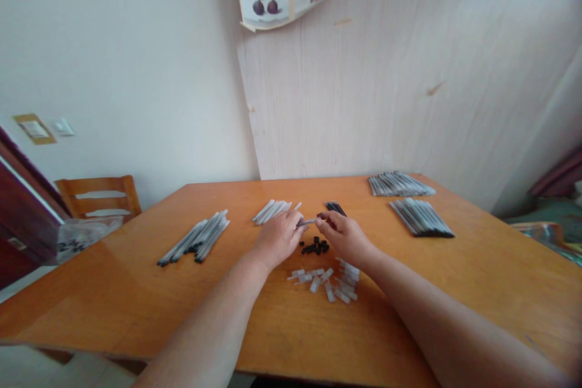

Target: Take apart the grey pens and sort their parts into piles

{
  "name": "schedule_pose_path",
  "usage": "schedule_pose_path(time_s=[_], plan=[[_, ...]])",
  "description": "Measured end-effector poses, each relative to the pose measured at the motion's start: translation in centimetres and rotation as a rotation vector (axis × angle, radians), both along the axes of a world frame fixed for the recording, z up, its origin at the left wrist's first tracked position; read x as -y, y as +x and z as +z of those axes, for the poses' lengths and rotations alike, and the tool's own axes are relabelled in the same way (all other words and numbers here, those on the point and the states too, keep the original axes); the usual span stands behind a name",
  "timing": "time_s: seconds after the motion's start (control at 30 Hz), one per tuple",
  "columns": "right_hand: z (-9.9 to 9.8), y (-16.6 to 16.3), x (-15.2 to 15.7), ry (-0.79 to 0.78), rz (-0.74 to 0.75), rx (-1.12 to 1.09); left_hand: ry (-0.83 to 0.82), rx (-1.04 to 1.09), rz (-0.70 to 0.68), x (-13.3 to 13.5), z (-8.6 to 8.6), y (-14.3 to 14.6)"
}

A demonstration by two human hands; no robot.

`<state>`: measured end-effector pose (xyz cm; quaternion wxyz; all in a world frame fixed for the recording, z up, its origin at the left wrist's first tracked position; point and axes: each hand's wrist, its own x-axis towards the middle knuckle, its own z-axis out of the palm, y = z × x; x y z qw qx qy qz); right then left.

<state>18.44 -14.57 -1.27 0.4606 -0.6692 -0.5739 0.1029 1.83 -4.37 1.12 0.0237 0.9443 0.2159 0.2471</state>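
My left hand pinches one end of a slim pen barrel, held roughly level just above the table. At the barrel's other end, the fingertips of my right hand are closed on it; any small part between them is hidden. Below the hands lies a little heap of black plugs. Nearer to me are scattered clear pen caps, some partly behind my right wrist. White tubes lie just past my left hand, and thin black refills past my right.
On the wooden table, pens with black ends are spread at the left. Two bundles, one of black-capped pens and one behind it, lie at the right. A wooden chair holding a plastic bag stands beyond the left edge.
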Motion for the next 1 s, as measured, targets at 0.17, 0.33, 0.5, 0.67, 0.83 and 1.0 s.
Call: schedule_pose_path(time_s=[0.17, 0.33, 0.5, 0.67, 0.83, 1.0], plan=[[0.5, 0.1, 0.1, -0.012, 0.069, -0.256, 0.046, 0.042, -0.069, 0.1, 0.0, 0.1], [1.1, 0.0, 0.3, 0.024, 0.157, -0.486, 0.065, 0.090, -0.085, 0.2, 0.2, 0.2], [1.8, -0.1, 0.8, 0.014, 0.201, -0.553, 0.009, 0.096, -0.072, 0.6, 0.6, 0.2], [1.8, 0.2, 0.8, 0.008, 0.225, -0.521, -0.116, 0.088, -0.080, 0.6, 0.8, 0.0], [1.8, 0.4, 0.9, -0.013, 0.241, -0.489, -0.281, 0.102, -0.123, 0.4, 1.0, 0.0], [2.1, 0.6, 1.2, -0.042, 0.276, -0.473, -0.450, 0.120, -0.177, 0.2, 1.0, -0.1]])
